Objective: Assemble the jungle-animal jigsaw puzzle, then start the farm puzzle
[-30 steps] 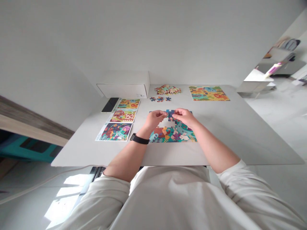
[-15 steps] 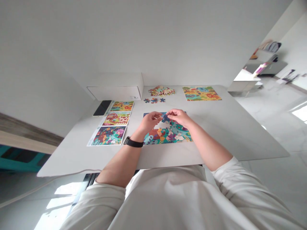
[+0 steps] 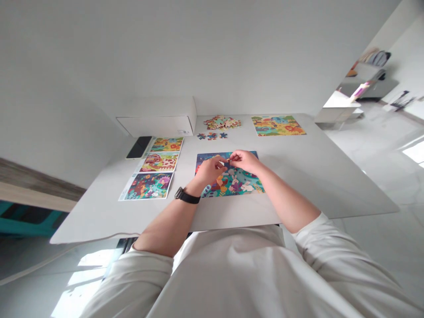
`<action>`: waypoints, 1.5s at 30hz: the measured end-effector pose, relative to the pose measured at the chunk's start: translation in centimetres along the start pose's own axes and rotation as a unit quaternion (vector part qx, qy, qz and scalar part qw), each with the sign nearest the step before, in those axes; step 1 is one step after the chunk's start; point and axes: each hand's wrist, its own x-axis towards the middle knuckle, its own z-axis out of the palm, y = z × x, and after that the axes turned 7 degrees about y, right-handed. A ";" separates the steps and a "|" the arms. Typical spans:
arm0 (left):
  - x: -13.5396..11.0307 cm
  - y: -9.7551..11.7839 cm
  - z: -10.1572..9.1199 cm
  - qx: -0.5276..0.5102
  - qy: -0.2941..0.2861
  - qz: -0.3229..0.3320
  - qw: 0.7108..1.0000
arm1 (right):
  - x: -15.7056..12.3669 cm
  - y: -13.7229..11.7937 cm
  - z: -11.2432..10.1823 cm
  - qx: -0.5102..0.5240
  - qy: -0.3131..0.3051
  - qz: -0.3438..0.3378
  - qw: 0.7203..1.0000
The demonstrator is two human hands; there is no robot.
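Note:
My left hand (image 3: 209, 170) and my right hand (image 3: 244, 161) meet over the middle of a colourful jigsaw puzzle (image 3: 243, 185) lying on the white table (image 3: 298, 176). Both hands pinch a small dark blue puzzle piece (image 3: 227, 164) between their fingertips, low against the puzzle surface. A black watch (image 3: 186, 195) sits on my left wrist. Beyond the puzzle lie a few loose blue pieces (image 3: 212, 136) and a heap of several loose pieces (image 3: 221, 122).
Three picture cards (image 3: 155, 161) lie in a column at the left, with a black phone (image 3: 139, 147) beside them. A white box (image 3: 155, 118) stands at the back left. A finished yellow puzzle (image 3: 277, 125) lies at the back right.
Both hands have come down and nearer with the blue piece, from above the puzzle's far edge to its middle. The white gap in the puzzle is now covered by the hands.

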 end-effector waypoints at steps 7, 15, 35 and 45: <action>-0.3 0.4 0.3 0.062 -0.012 0.022 0.998 | 0.0 0.9 0.1 -0.078 -0.017 -0.013 0.997; -0.3 0.0 0.8 0.092 -0.012 0.034 0.995 | -0.1 1.1 0.1 -0.144 -0.020 -0.019 0.989; 0.0 -0.7 0.0 0.179 0.021 0.119 0.976 | -0.7 -0.6 -0.3 -0.302 -0.021 -0.020 0.953; -0.2 -0.3 -0.5 0.118 -0.063 0.196 0.972 | -1.0 -1.0 -0.2 -0.332 -0.011 -0.004 0.943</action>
